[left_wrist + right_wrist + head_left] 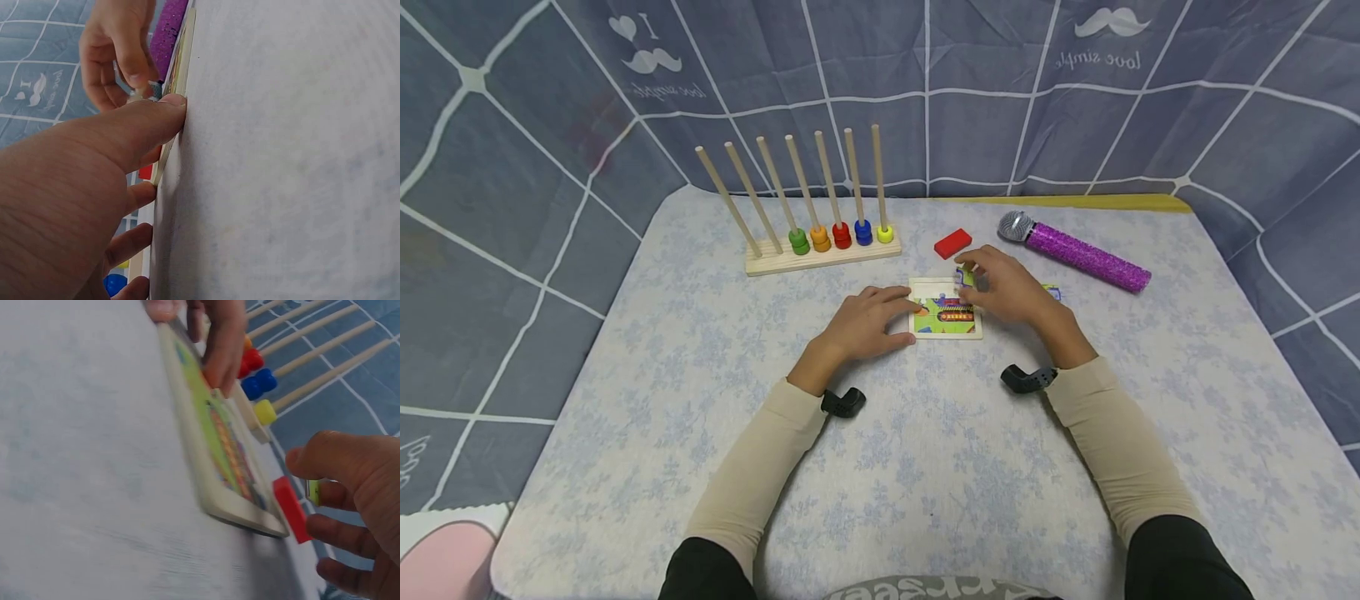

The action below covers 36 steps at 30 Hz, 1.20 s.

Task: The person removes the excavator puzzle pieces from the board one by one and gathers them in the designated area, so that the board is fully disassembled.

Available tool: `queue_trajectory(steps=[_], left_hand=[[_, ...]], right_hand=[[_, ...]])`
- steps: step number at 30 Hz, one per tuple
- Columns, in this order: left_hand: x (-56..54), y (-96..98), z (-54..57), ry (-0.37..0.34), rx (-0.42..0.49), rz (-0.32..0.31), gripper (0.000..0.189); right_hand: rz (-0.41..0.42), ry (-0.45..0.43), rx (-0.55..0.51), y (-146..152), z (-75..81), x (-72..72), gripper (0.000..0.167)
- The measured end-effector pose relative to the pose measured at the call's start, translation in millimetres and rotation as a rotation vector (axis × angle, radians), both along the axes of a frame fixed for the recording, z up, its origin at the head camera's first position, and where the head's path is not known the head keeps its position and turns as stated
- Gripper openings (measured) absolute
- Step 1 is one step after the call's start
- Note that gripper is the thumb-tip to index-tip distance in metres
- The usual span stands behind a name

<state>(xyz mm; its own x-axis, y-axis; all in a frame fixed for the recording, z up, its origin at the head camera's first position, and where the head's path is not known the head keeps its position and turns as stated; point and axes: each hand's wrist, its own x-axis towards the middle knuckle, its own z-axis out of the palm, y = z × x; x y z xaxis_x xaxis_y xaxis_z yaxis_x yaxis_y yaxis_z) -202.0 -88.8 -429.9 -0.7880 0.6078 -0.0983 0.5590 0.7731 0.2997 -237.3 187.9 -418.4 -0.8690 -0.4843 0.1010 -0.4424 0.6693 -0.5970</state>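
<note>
A small wooden puzzle tray lies on the table, its lower part filled with a green picture of a tracked vehicle and a bare strip along its top. My left hand rests at the tray's left side, thumb on the near corner and index finger reaching onto the picture. Over the upper right corner of the tray, my right hand pinches a puzzle piece between thumb and fingers. In the right wrist view, the piece shows its green edge, mostly hidden by the fingers.
Another puzzle piece lies partly behind my right wrist. Beyond the tray are a red block and a purple glitter microphone. A wooden peg stand with coloured beads stands back left. Curtains hang behind the table.
</note>
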Motion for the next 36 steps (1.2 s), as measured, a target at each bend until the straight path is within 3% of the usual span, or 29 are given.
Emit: queue_trajectory(steps=[5, 11, 20, 28, 36], left_hand=[[0.2, 1.2, -0.7, -0.009, 0.012, 0.001, 0.054], [1.5, 1.9, -0.6, -0.016, 0.005, -0.003, 0.055], [1.8, 0.3, 3.1, -0.02, 0.001, 0.005, 0.055], [0.4, -0.3, 1.7, -0.014, 0.003, 0.0, 0.054], [0.6, -1.1, 1.9, -0.016, 0.02, -0.003, 0.055]], right_hand=[[-0.009, -0.04, -0.03, 19, 14.7, 4.6, 0.044], [-0.042, 0.0, 0.022, 65, 24.2, 19.7, 0.041], [-0.147, 0.038, 0.064, 128, 23.9, 40.3, 0.041], [-0.201, -0.013, 0.125, 140, 6.0, 43.7, 0.034], [-0.258, -0.081, 0.141, 135, 2.8, 39.2, 0.036]])
